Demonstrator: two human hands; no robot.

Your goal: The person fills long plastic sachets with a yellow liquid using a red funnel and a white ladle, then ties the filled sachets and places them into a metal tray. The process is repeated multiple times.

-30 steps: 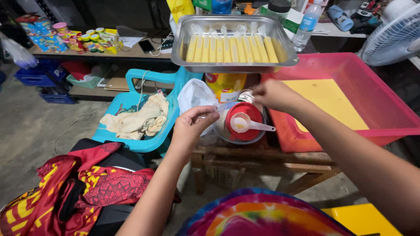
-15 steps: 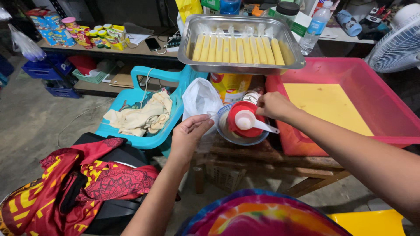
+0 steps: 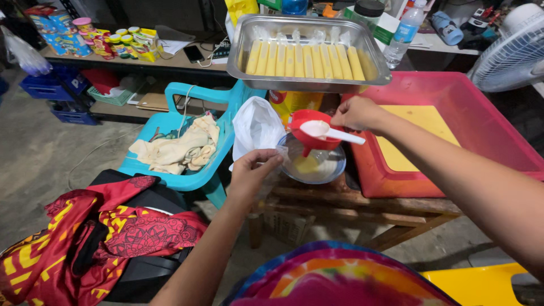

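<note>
Right hand [image 3: 356,112] closed on the red funnel [image 3: 309,129], holding it lifted just above the clear bowl [image 3: 313,165]; white scoop [image 3: 328,131] sits in the funnel, handle pointing right. Left hand [image 3: 253,170] pinches a thin clear bag [image 3: 279,152] at the bowl's left rim, fingers closed on it. Bowl has some yellow liquid at the bottom, sits on a wooden bench [image 3: 351,204]. Steel tray [image 3: 309,54] of yellow filled bags behind, red tub [image 3: 453,136] to the right, white bag [image 3: 256,126] just left of the bowl.

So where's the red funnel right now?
The red funnel is centre of the head view, lifted by the right hand over the clear bowl, below the metal tray.
</note>
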